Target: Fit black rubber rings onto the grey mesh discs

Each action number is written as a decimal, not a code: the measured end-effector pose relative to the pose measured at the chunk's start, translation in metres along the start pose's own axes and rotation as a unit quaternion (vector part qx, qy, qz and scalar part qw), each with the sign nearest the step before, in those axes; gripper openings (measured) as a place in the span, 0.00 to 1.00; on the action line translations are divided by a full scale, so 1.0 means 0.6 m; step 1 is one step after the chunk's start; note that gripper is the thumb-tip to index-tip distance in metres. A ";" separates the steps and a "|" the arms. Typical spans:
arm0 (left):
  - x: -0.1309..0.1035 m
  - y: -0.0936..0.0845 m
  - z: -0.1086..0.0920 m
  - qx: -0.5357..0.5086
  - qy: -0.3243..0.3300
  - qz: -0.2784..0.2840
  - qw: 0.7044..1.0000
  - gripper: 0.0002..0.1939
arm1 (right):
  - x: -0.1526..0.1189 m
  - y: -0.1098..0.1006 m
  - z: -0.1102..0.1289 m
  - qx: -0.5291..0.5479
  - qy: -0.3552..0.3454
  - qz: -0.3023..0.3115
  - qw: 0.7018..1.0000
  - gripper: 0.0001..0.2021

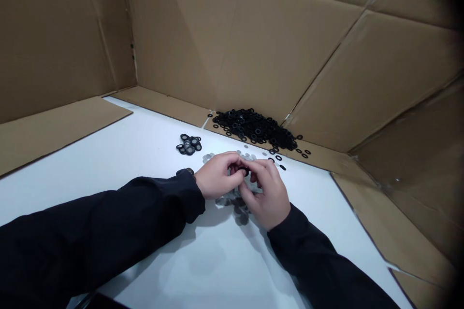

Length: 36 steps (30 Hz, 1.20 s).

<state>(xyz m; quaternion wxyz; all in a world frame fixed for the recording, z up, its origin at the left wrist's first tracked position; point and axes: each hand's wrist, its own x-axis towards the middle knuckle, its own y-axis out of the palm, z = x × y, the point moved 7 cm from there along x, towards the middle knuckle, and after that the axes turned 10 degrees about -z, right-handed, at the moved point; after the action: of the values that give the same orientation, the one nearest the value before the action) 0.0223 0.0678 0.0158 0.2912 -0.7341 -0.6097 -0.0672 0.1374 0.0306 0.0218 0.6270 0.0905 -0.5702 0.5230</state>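
Note:
Over the middle of the white table, my left hand (221,175) and my right hand (267,193) meet with their fingertips closed on one black ring (244,171). Both hands pinch it, the left from its left side and the right from its right. Whether a disc sits inside the ring I cannot tell. Beneath and around my hands lie many thin grey translucent discs (241,218), partly hidden by the fingers. Left of them is a small heap of black rings with grey centres (188,146).
A big pile of black rings (253,125) rests against the back cardboard wall (282,58), with loose rings (278,158) scattered at its right. Cardboard strips (65,128) border the white table (145,154). Something dark (101,301) shows at the bottom edge.

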 end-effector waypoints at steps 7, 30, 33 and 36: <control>0.000 -0.011 -0.004 0.023 -0.006 -0.040 0.999 0.02 | 0.010 -0.004 -0.010 -0.013 0.024 0.005 1.000 0.14; -0.016 -0.050 -0.057 0.107 0.216 -0.161 0.957 0.03 | 0.119 0.063 -0.264 -0.217 0.231 0.177 0.932 0.14; -0.012 -0.051 -0.049 0.123 0.189 -0.168 0.960 0.02 | 0.095 0.002 -0.339 -0.293 0.268 0.176 0.901 0.14; -0.009 -0.052 -0.042 0.135 0.167 -0.169 0.962 0.02 | 0.068 -0.029 -0.366 -0.322 0.274 0.176 0.889 0.15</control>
<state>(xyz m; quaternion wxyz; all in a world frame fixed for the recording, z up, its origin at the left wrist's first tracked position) -0.0014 0.0530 0.0449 0.4694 -0.5528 -0.6711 -0.1539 0.2791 0.2016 -0.0098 0.6506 -0.3649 -0.5197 0.4165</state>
